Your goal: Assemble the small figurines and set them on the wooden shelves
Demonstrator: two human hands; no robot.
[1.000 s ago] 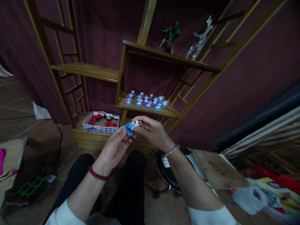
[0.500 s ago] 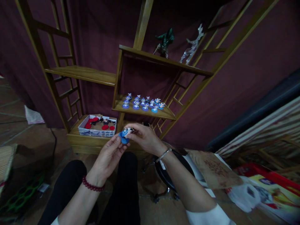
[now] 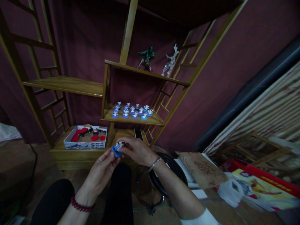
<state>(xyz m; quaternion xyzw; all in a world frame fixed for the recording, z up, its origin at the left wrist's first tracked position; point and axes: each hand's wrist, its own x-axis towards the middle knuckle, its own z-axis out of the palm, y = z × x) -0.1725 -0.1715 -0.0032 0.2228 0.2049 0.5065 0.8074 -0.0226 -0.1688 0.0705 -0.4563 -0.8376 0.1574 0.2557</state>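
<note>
Above my knees, my left hand (image 3: pixel 102 170) pinches a round blue base (image 3: pixel 116 153) between thumb and fingertips. From the other side my right hand (image 3: pixel 138 151) is closed on a small white-and-blue figurine (image 3: pixel 120 145), which touches the top of that base. Fingers partly cover both pieces, so I cannot tell how firmly they are joined. Beyond my hands, several small figurines (image 3: pixel 126 113) on purple and blue bases stand in rows on the middle shelf (image 3: pixel 110 116).
A cardboard box (image 3: pixel 85 144) on the lower shelf holds red discs and dark figures. A phone-like black object (image 3: pixel 138 134) lies right of it. Higher up stand a green figure (image 3: pixel 147 58) and a clear deer statue (image 3: pixel 170 61). A black stool (image 3: pixel 168 175) is at my right.
My view has turned right and slightly up, so the shelves sit lower and further left. The figurine and base now look closer together, both still in my hands.
</note>
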